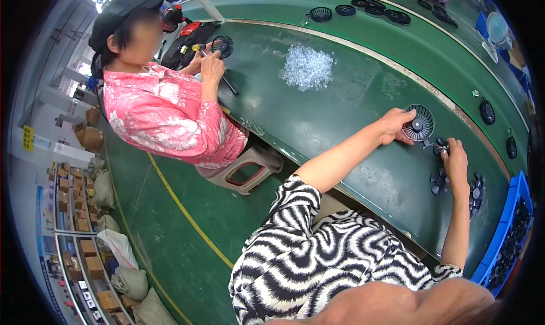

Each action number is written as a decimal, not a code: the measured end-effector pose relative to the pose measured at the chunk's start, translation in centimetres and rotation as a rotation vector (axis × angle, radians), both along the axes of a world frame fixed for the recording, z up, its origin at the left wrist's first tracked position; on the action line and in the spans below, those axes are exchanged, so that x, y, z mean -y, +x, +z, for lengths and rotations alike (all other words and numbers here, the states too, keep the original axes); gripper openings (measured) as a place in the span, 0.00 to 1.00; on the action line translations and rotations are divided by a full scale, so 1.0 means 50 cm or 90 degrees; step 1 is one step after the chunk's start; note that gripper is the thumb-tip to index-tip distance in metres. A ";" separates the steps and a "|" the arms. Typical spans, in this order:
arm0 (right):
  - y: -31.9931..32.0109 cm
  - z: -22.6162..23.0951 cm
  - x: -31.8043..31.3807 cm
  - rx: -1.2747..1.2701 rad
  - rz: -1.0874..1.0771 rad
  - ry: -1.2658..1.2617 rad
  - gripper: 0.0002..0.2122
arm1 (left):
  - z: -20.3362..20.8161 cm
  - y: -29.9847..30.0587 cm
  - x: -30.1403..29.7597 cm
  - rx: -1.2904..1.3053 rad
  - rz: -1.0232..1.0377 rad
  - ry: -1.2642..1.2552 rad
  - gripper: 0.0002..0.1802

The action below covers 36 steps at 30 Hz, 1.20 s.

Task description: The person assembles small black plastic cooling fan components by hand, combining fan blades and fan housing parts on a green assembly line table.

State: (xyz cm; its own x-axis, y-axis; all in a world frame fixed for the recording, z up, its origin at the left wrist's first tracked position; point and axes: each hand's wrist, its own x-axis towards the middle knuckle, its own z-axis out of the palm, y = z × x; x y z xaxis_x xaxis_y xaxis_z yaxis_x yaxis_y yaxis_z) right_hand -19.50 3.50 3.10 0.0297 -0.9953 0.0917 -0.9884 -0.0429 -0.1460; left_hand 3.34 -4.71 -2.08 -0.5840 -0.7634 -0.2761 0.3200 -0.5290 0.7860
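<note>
My left hand [393, 126] grips a round black fan housing [419, 124] with slatted sides by its left rim, just above the green workbench [363, 171]. To its right, my right hand [455, 161] pinches a small dark part [439, 148]; its exact kind is too small to tell. The part is close to the housing's lower right edge. Beneath my right hand lies a black fan blade wheel [439, 182], and more blade wheels [477, 193] lie beside my right wrist.
A blue bin [495, 250] of black parts stands at the right. Small clear pieces [309, 67] are heaped mid-bench. At the left a co-worker [164, 103] on a stool [241, 171] holds another fan housing [222, 46]. Beyond the bench runs a green belt [437, 58] carrying black parts.
</note>
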 end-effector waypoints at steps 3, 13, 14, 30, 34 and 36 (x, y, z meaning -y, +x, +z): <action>-0.001 -0.008 -0.002 0.060 -0.013 0.001 0.14 | -0.007 0.012 -0.006 -0.119 -0.024 0.062 0.17; -0.021 -0.005 0.019 0.049 0.044 0.017 0.15 | 0.013 0.000 -0.023 -0.197 -0.005 0.040 0.14; -0.022 -0.008 0.028 0.059 0.015 -0.004 0.15 | 0.016 0.002 -0.024 -0.175 0.008 0.031 0.12; 0.161 0.015 -0.005 0.199 0.126 -0.149 0.15 | 0.032 -0.025 -0.085 0.012 0.133 -0.121 0.14; 0.170 0.033 -0.006 0.223 0.197 -0.247 0.19 | 0.030 -0.006 -0.070 0.126 0.190 -0.268 0.14; 0.142 0.046 0.000 0.185 0.167 -0.286 0.21 | 0.030 -0.004 -0.059 0.145 0.202 -0.319 0.15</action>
State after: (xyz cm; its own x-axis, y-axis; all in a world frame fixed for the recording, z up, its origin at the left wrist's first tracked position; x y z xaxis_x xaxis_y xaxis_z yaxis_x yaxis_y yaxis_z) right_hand -12.39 3.50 5.41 0.1794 -0.8204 0.5430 -0.8587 -0.3999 -0.3204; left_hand 3.14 -1.77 -0.56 -0.2773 -0.9583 0.0685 0.1956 0.0135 0.9806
